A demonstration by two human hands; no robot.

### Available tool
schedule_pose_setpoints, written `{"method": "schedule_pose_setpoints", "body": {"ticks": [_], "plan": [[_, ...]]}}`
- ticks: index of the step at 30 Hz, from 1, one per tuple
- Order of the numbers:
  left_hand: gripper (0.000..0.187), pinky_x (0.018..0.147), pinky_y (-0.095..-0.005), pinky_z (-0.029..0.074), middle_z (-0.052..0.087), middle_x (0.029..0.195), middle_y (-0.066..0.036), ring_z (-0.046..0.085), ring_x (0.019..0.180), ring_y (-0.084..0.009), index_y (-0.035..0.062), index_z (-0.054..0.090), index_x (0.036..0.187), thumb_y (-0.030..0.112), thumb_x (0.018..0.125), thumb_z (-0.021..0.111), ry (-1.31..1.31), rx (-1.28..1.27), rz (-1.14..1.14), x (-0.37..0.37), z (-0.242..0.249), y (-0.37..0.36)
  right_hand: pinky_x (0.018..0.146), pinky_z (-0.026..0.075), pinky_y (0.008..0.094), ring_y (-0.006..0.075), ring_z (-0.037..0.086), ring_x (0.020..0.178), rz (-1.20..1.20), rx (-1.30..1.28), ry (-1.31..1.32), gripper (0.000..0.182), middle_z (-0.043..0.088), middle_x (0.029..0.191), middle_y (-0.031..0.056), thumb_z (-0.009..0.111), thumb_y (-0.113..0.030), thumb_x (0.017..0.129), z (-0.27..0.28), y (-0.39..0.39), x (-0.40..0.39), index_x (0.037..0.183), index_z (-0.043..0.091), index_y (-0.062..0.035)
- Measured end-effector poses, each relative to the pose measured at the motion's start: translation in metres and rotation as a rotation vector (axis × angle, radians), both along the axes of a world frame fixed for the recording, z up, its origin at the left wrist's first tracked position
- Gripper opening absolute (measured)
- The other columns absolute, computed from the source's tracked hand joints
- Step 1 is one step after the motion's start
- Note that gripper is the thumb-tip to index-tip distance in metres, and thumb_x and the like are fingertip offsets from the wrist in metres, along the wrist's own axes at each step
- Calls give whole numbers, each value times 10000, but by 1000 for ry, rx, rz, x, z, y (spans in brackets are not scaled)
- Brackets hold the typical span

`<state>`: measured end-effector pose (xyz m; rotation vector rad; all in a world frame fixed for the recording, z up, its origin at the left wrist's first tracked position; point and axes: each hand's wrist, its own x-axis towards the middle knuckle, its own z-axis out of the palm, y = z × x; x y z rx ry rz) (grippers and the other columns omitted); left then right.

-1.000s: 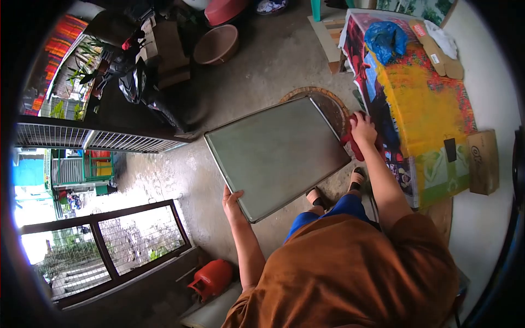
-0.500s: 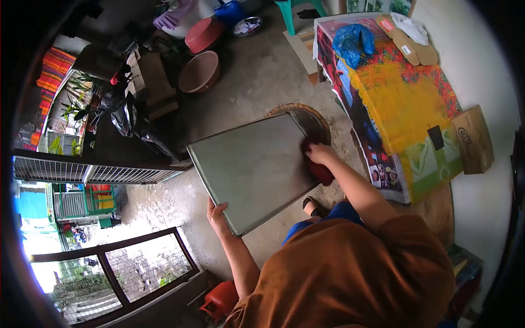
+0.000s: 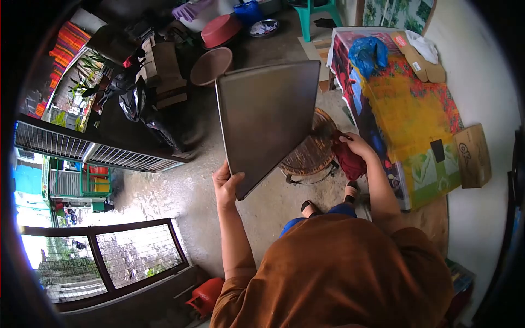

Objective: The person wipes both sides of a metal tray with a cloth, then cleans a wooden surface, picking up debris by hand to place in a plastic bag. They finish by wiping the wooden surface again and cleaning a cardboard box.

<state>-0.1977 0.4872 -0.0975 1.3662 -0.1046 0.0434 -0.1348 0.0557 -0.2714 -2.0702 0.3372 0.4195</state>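
A large rectangular metal baking tray (image 3: 268, 115) with a thin raised rim is tilted up before me. My left hand (image 3: 227, 185) grips it at its near left corner, thumb over the rim. To the right, my right hand (image 3: 356, 145) is closed on a dark red cloth (image 3: 350, 163), which hangs down apart from the tray. Below and partly behind the tray stands a round wooden stool (image 3: 311, 156) with a worn top; the tray hides part of it.
At right is a table with a colourful cover (image 3: 394, 115), bearing a blue plastic bag (image 3: 367, 54) and cardboard. A cardboard box (image 3: 471, 156) leans by the wall. Basins (image 3: 212, 66), a motorcycle (image 3: 134, 101) and a green stool (image 3: 306, 22) stand farther back. A red gas cylinder (image 3: 206, 296) sits lower left.
The tray has been lifted and tilted steeply, its far edge raised. My right hand with the cloth has come off the tray toward the right, and more of the round stool shows.
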Motion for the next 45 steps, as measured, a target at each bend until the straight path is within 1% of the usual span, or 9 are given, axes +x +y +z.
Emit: {"method": "schedule_pose_setpoints", "body": {"ticks": [8,13,16,17,21,28,36,39,45], "plan": [[509,844,-243,479,699,1056,-74,643,928,-131,-57,638,1172,-119,673,563,100,6,28,-21,-16,48,1162,223,371,346,230,1452,-175,-2,-426,994,191,1572,238,685,-442,860,49,22,14,1533,86,-22],[493,814,-251,493,713,1012,-80,656,882,-145,-58,662,1122,-137,650,546,125,-113,115,-40,-53,72,1149,261,368,321,259,1443,-146,1,-396,1046,185,1586,201,701,-460,847,34,27,56,1550,39,-58],[477,792,-249,496,717,999,-82,656,865,-142,-55,678,1091,-141,644,537,127,-100,121,-45,-55,75,1136,285,360,270,313,1417,-55,758,66,1047,236,1571,173,717,-432,838,5,25,71,1556,44,-73],[471,784,-247,497,718,996,-82,655,860,-140,-54,684,1080,-142,642,535,130,-87,119,-45,-54,76,1103,336,357,253,414,1343,-134,576,126,969,353,1509,144,726,-355,835,3,27,76,1547,136,-67],[395,742,-252,482,711,940,-66,636,801,-132,-48,696,992,-133,641,533,102,-54,169,-43,-77,104,1070,359,344,244,466,1281,-133,885,-107,789,460,1414,106,709,-253,849,44,46,61,1481,292,-31],[413,807,-280,467,685,1022,-92,604,927,-168,-30,673,1046,-89,690,473,141,155,535,-5,-101,65,1073,339,319,204,420,1319,-192,604,-319,840,444,1445,105,754,-278,815,80,37,51,1487,313,-34],[444,911,-292,464,612,1269,-146,591,1104,-219,-38,624,1196,-109,790,459,274,-12,490,4,-138,45,1052,361,326,206,487,1251,-101,404,-402,692,551,1332,100,760,-211,808,65,24,48,1396,440,-37],[358,937,-306,457,581,1325,-152,574,1160,-231,-37,620,1203,-40,872,483,209,-33,442,2,-142,52,951,396,283,133,527,1076,-130,367,-454,389,588,1122,6,705,-172,865,56,19,47,1206,542,-82],[417,1089,-342,341,436,1472,-149,458,1302,-208,-15,502,1361,81,956,510,158,-11,360,-19,-154,55,864,409,260,97,486,939,-20,305,-491,185,525,967,-20,650,-129,895,48,13,28,1028,525,-94]]}}
